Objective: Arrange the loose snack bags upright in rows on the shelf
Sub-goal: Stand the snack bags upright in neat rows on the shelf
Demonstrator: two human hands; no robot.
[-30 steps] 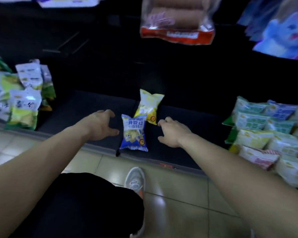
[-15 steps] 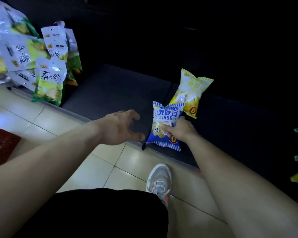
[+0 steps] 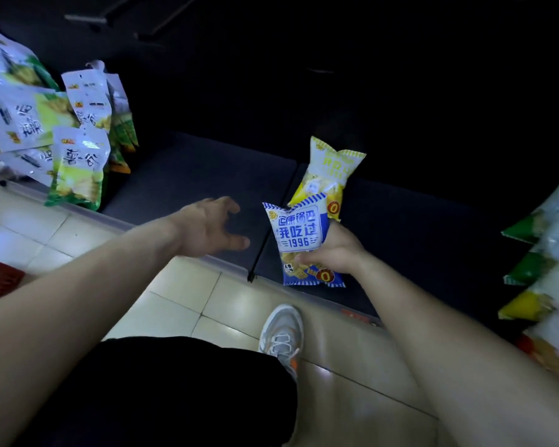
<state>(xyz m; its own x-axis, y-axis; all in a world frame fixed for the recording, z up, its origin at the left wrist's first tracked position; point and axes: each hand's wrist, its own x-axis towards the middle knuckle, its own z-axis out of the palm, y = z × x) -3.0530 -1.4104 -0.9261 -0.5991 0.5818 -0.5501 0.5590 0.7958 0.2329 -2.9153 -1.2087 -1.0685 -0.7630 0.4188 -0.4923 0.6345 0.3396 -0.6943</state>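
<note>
Step in hand, as judged: setting one loose bag upright. The right hand (image 3: 334, 253) grasps the blue snack bag (image 3: 299, 233) by its lower half, thumb across the printed face and fingers wrapped behind. The bag is held nearly upright, top seal uppermost, at the front edge of the shelf (image 3: 191, 175), just right of the divider rail (image 3: 259, 256). Whether its bottom seam rests on the shelf cannot be told. The yellow snack bag (image 3: 331, 171) lies just behind it, further from the front edge.

To do this well, lower the bottom seam flat, square the face to the front edge, and release only once the bag stands.

The left hand (image 3: 207, 229) hovers palm down over the front edge, left of the rail. Its fingers are spread and it holds nothing, so it is free to steady the bag.
</note>
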